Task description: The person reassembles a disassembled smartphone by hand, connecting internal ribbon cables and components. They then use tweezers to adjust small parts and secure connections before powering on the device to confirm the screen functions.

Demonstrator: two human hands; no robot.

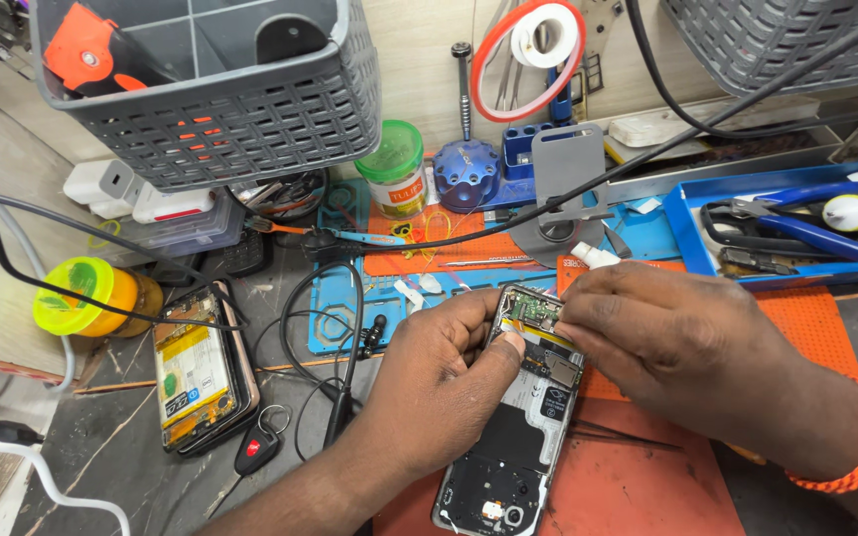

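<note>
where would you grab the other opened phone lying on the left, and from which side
Probably by its two long edges, coming from above, near the middle of the second phone. It lies flat with its open side up and battery exposed, so the bare rim seems safer than the top face. The key fob and black cables crowd its right side.

An opened phone [523, 417] with its back cover off lies face down on the orange mat, its long axis running from about seven o'clock up to one o'clock. Its upper end, toward one o'clock, shows a green circuit board, metal shields and a yellow strip across the body. Below that the inside is dark, with a white label patch and a round black coil area near the seven o'clock end, framed by a silver rim
</note>
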